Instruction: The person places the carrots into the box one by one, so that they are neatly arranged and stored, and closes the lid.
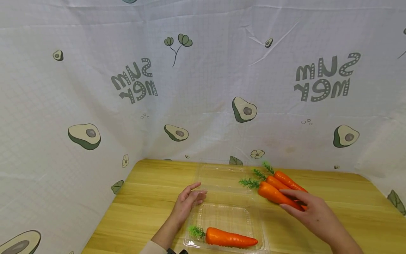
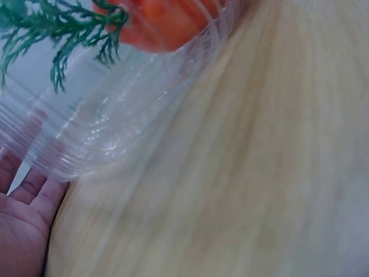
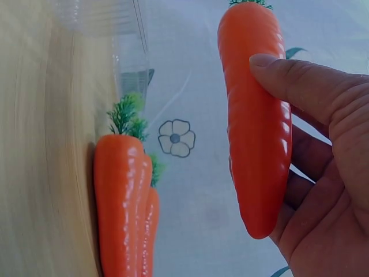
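Observation:
In the head view, my right hand pinches an orange carrot with a green leafy top between thumb and fingers. The right wrist view shows this carrot lifted off the table, its thin end down. Beside it, other carrots lie close together on the table. A clear plastic clamshell box stands with its lid folded back. One carrot lies across the box's near side. My left hand rests at the box's left edge with relaxed fingers, partly seen through the plastic in the left wrist view.
The wooden table ends at a white cloth with avocado prints, which hangs behind and along both sides. The loose carrots lie right of the box's lid.

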`<state>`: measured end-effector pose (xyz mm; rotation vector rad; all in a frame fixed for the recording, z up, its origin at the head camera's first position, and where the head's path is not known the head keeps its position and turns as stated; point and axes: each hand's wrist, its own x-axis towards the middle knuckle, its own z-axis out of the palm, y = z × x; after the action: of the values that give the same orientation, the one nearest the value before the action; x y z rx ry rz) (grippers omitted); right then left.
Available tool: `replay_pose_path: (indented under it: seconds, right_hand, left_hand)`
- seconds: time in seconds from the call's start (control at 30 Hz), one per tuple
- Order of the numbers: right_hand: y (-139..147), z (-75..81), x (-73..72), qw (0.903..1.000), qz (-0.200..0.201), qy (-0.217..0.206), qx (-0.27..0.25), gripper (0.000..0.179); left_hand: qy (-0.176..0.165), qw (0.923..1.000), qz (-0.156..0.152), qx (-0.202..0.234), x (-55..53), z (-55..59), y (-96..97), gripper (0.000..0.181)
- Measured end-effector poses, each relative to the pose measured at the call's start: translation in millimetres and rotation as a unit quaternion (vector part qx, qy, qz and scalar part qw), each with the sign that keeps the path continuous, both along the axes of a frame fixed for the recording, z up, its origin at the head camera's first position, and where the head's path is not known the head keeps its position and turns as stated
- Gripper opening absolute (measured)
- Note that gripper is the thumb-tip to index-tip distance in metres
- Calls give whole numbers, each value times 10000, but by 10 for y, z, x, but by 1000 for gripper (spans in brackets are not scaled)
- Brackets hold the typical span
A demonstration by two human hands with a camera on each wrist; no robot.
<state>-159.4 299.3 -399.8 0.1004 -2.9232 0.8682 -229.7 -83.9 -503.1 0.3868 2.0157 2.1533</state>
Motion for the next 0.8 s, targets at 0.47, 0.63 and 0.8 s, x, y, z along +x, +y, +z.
replay_pose_path:
  seconds: [0.47,0.63,0.8]
  right_hand:
    - [-275,-15,55,9962,424,745,-155,42]
    - [-366,-31,67,9960,519,665,-279,39]
    - [-457,-34,82,9953,636,594,-430,39]
  left_hand:
    - [46,10000,14,-24,-3,-4,2,47]
    - [55,10000,1,-22,-2,-4,2,47]
    - [76,10000,7,-30,0,-1,3,47]
